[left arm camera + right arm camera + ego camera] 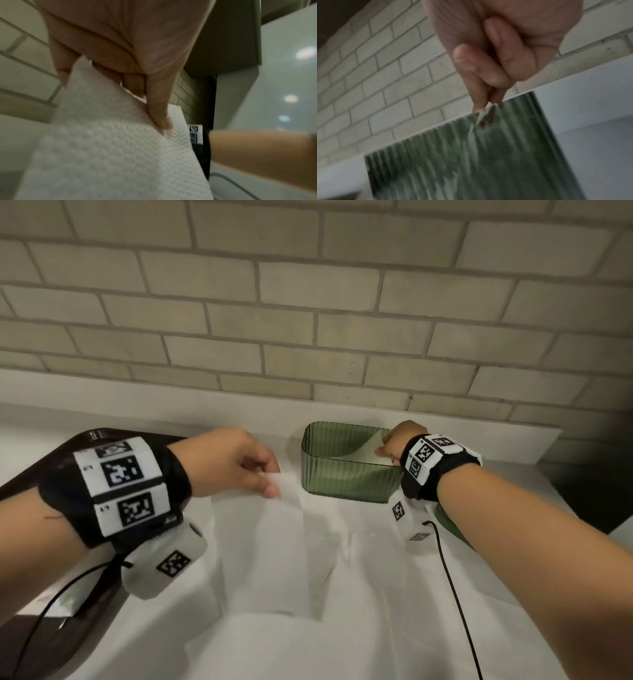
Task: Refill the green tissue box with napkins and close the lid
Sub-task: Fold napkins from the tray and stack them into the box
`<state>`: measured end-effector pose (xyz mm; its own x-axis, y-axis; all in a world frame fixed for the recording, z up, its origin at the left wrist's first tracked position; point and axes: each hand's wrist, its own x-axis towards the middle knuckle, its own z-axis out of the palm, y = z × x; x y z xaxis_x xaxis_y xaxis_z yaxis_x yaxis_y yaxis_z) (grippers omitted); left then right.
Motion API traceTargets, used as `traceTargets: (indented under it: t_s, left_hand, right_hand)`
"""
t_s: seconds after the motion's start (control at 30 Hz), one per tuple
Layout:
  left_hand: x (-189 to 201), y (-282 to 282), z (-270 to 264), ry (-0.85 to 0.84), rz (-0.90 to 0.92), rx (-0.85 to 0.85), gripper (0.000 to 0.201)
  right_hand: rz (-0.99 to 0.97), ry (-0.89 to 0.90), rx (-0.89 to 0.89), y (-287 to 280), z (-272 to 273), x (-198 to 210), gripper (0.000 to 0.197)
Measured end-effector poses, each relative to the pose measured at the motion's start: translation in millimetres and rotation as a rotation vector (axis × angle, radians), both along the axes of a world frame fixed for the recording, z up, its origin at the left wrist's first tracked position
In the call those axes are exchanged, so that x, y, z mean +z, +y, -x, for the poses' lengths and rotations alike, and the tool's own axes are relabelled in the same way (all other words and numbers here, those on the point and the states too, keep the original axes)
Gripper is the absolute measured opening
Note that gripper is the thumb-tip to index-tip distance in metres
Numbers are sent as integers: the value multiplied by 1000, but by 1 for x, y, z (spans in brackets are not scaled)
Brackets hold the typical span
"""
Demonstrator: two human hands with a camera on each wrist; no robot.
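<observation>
Head view hides it — both wrists show each grip pinching napkin (109,148).

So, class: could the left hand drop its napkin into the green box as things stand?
Probably yes: the left hand pinches a napkin beside the lidless green box, though the right hand occupies its right end.

Dim, soft indoor light, wide-angle bending at edges, dark vignette right — both wrist views motion-blurred, ceiling lamps glaring.
</observation>
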<state>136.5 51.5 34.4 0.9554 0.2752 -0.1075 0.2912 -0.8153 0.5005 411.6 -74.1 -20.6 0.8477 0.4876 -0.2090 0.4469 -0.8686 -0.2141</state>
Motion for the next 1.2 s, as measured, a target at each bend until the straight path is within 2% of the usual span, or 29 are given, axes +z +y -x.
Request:
traceTargets:
  t_s: [0.07, 0.17, 0.23, 0.27, 0.3, 0.33, 0.43, 0.47, 0.6, 0.7, 0.73, 0.87, 0.9, 0.93, 1.0, 1.07, 1.13, 1.2]
  left_hand:
    - [13, 2, -1, -60, 41, 25, 9]
    - [28, 9, 0, -130, 51, 68, 8]
    - [37, 17, 2, -156, 120, 85, 42]
    - [39, 21, 2, -177, 153, 100, 59]
    - [41, 26, 0, -203, 181, 130, 68]
    - [41, 30, -2, -229, 213, 172, 64]
    - [40, 35, -17, -332, 297, 329, 13]
    - [38, 36, -24, -363, 339, 379, 7]
    - [25, 37, -54, -425, 555, 597, 12]
    - [9, 37, -81, -384, 739, 668, 17]
    - [2, 36, -90, -362, 782, 685, 16]
    - [-23, 22, -123, -226, 879, 723, 7]
    - [-27, 17, -131, -203, 886, 717, 4]
    - [-31, 15, -139, -188, 867, 708, 16]
    - [-41, 12, -157, -142, 723, 695, 37]
    - [-45, 7, -168, -111, 555, 660, 40]
    - [-49, 7, -175, -90, 440, 667, 40]
    - [-53, 4, -176, 15, 247, 641, 41]
  right_hand:
    - [-52, 49, 29, 2, -3, 8, 44]
    - [-410, 261, -5, 1, -7, 17, 30]
    - [-407, 331, -11, 1, -8, 24, 11]
    - [-345, 348, 1, 1, -10, 23, 14]
    - [-294, 364, -10, 0, -11, 22, 16]
    - [-259, 353, -29, 0, -13, 18, 18]
    - [-102, 182, -28, -4, -17, 1, 26]
    - [-27, 132, -10, -3, -16, -4, 33]
    - [92, -23, 23, 0, -10, -2, 38]
    - [140, -134, 54, -5, -15, 13, 26]
    - [136, -151, 66, -8, -17, 19, 20]
    - [26, -144, 49, -35, -24, 31, 27]
    - [-9, -136, 49, -45, -20, 33, 26]
    - [-41, -124, 60, -56, -14, 35, 24]
    - [-136, -59, 120, -80, 6, 34, 13]
    - [-187, 87, 219, -105, 30, 29, 7]
    - [-82, 196, 314, -124, 51, 18, 5]
    - [33, 172, 375, -135, 62, -1, 6]
